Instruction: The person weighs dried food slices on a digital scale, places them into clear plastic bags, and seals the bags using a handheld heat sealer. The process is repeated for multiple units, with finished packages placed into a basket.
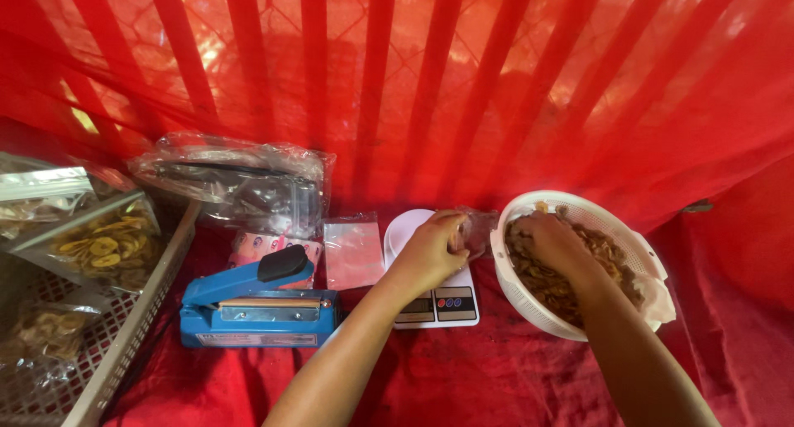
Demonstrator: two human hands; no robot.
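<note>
My left hand [432, 249] holds a small clear plastic bag [477, 231] over a white kitchen scale [426, 303], right beside a white plastic colander. My right hand [552, 241] is down inside the colander [641, 253], fingers buried in a heap of brown dried chips [608, 257]. The bag's mouth sits between my two hands at the colander's left rim. What my right fingers hold is hidden by the chips.
A blue heat sealer [256, 307] lies left of the scale. Behind it are a stack of small clear bags [353, 249] and a bundle of plastic bags [240, 179]. A grey crate [124, 328] at left holds sealed bags of yellow chips [103, 245]. Red cloth covers table and backdrop.
</note>
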